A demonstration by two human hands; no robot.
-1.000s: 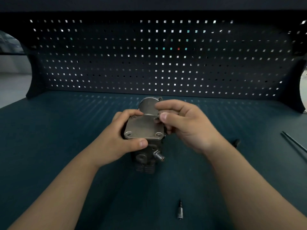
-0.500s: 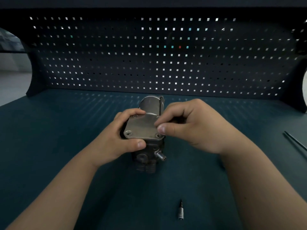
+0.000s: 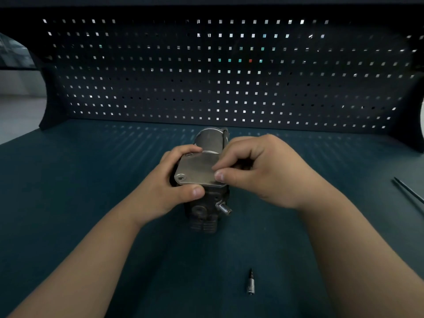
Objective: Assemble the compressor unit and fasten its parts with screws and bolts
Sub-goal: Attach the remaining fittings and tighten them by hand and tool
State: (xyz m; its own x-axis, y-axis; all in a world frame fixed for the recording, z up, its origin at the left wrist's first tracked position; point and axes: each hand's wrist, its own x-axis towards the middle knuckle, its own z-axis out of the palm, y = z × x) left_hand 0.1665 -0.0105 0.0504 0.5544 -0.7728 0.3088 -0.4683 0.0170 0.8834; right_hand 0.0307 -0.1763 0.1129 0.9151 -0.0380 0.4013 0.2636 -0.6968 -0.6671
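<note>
**Item 1, compressor unit (image 3: 204, 210).** Dark finned metal body, centre of frame, standing on the green bench top (image 3: 91, 191). A short bright outlet stub (image 3: 223, 207) projects at its lower right.

**Item 2, cover plate (image 3: 195, 171).** Flat, grey, lying on top of the body. One corner hole shows at lower left, with no screw evident in it.

**Item 3, left hand (image 3: 169, 187).** Fingers curled over the plate's far left corner, thumb under its near edge, clamping plate to body.

**Item 4, right hand (image 3: 263, 173).** Thumb and forefinger pinch the plate at its near right corner. Whether a screw sits between them cannot be told.

**Item 5, driver bit (image 3: 250, 283).** Lies loose, lower centre, well apart from the unit.

**Item 6, thin rod (image 3: 408, 191).** Right edge.

**Step, judged:** seating and aligning the cover, fastening not begun.

**Next move calls for:** holes lined up with the body, the plate held steady, then a screw started square by hand before the bit is fetched.
</note>
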